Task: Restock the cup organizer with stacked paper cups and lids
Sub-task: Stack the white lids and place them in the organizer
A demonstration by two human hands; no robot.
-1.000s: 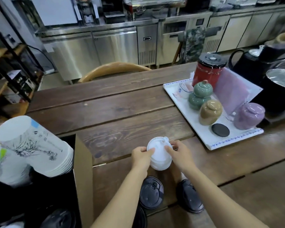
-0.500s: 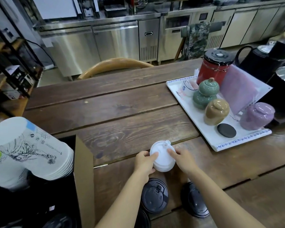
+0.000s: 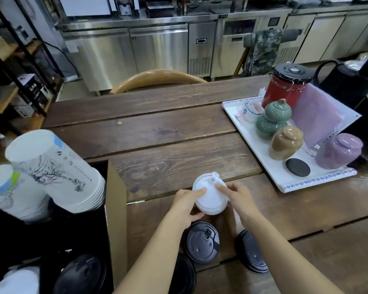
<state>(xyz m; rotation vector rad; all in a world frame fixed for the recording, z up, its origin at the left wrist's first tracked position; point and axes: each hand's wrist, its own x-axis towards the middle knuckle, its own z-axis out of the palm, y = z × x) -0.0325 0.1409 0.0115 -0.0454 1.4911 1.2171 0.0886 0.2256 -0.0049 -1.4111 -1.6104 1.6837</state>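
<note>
A stack of white lids [image 3: 210, 198] stands on the wooden table [image 3: 157, 132] between both hands. My left hand [image 3: 184, 205] grips its left side with the thumb on top. My right hand [image 3: 239, 197] touches its right side, index finger on the top lid. Two black lids lie nearer to me, one [image 3: 201, 242] below the white stack and one [image 3: 252, 252] to its right. At the left, the dark cup organizer with a cardboard wall [image 3: 115, 209] holds two stacks of printed paper cups [image 3: 57, 172] and more black lids [image 3: 83, 272].
A white tray [image 3: 261, 164] at the right carries green, tan and purple ceramic jars, a red canister and a black coaster. Black kettles stand at the far right. A wooden chair back [image 3: 157, 77] is behind the table, steel counters beyond, shelving at the left.
The view has shifted slightly. Both hands stay on the white lid stack at nearly the same spot; my right index finger now rests on the top lid.
</note>
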